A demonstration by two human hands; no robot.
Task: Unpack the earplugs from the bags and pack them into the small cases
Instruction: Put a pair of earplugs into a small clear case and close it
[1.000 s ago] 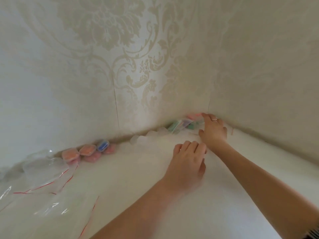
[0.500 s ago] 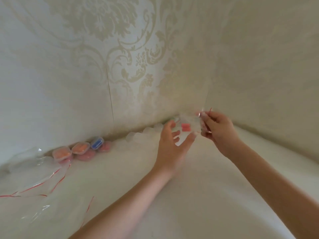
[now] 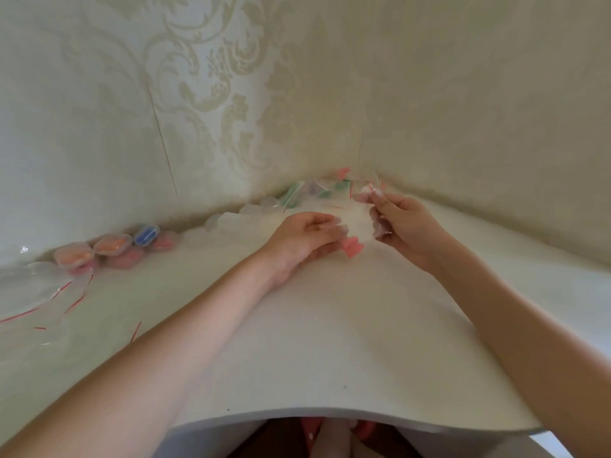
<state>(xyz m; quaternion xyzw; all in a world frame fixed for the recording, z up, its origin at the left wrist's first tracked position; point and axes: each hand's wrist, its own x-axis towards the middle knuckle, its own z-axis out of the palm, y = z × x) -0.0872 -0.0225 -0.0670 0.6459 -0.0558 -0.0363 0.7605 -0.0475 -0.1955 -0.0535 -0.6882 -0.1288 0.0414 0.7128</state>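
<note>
Both hands are out over the white surface (image 3: 330,325), near the corner where the two wallpapered walls meet. The right hand (image 3: 401,223) has its fingers (image 3: 380,209) curled and pinching a small clear bag (image 3: 370,193) with a red zip strip, holding it up off the surface. The left hand (image 3: 304,236) sits just beside it, fingers loosely curled around a pair of pink earplugs (image 3: 353,246) that stick out past the fingertips, right at the surface. Can't honestly tell if the plugs are fully out of the plastic, it's too blurry there.

Back in the corner there's a heap of still-packed bags (image 3: 314,190) with green and pink plugs inside. Along the left wall is a row of small cases (image 3: 110,244), orange, blue and pink stuff in them, some stacked. Far left, a mess of empty bags (image 3: 36,289) with red strips.
</note>
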